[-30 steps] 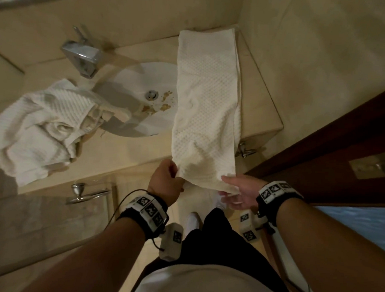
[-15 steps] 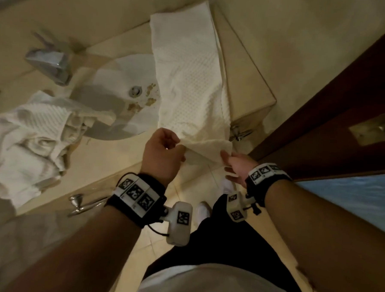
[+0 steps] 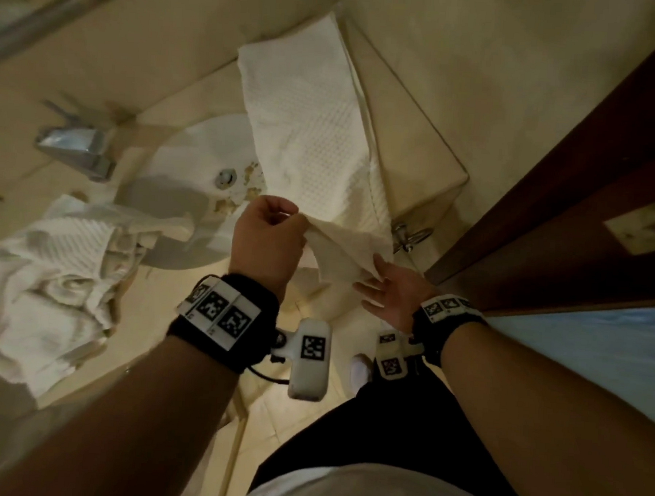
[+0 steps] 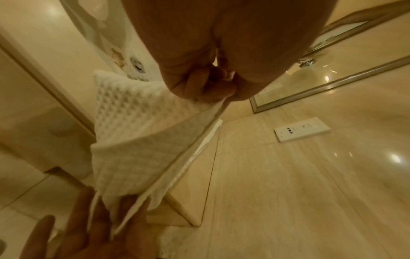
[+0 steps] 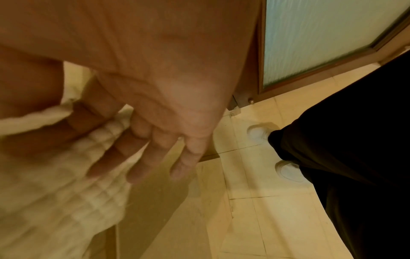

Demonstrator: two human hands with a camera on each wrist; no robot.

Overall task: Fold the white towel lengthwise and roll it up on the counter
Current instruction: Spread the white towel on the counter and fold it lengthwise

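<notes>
Two hands on the white towel (image 3: 315, 152)'s near end, mid-frame: left hand (image 3: 267, 237) pinches one corner, right hand (image 3: 392, 293) flat-fingered beneath. Long axis runs toward top of frame along the counter (image 3: 418, 146).

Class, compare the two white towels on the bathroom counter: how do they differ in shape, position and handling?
The folded towel lies flat as a long strip right of the sink; the crumpled towel sits heaped to its left. The left hand pinches the folded towel's near end and the right hand supports it with straight fingers; the crumpled towel is untouched. Both are white and textured.
</notes>
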